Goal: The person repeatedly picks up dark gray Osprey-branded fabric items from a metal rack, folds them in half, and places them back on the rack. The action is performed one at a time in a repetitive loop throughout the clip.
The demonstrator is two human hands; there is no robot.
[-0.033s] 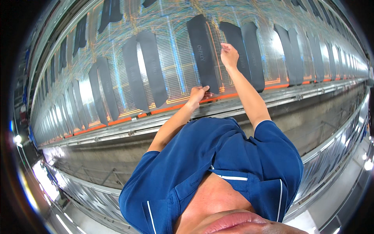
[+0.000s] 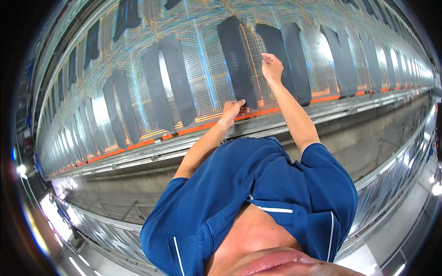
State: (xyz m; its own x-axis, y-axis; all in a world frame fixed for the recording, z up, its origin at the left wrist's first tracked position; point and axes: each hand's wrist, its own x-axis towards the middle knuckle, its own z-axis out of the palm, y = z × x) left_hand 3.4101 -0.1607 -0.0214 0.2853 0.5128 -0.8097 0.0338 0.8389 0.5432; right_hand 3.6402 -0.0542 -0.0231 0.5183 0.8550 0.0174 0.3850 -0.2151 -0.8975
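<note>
A long dark grey cut panel, fabric-like and printed with small pale lettering, lies in front of me on a long metal table covered with coloured lines. At its near end, my left hand has the thumb on top and the fingers at the edge, pinching the lower corner. My right hand is just to the right, over the left side of a second dark grey panel. Its fingers are curled together; whatever may be between them cannot be made out. Another panel lies right beside that one.
More dark panels lie in pairs along the table to both sides, with further ones in a far row. An orange strip and a metal rail edge the table near me. Behind me runs another railed metal structure.
The view has shifted slightly, so the panels sit a little further left in the picture. Both hands keep nearly the same pose and place.
</note>
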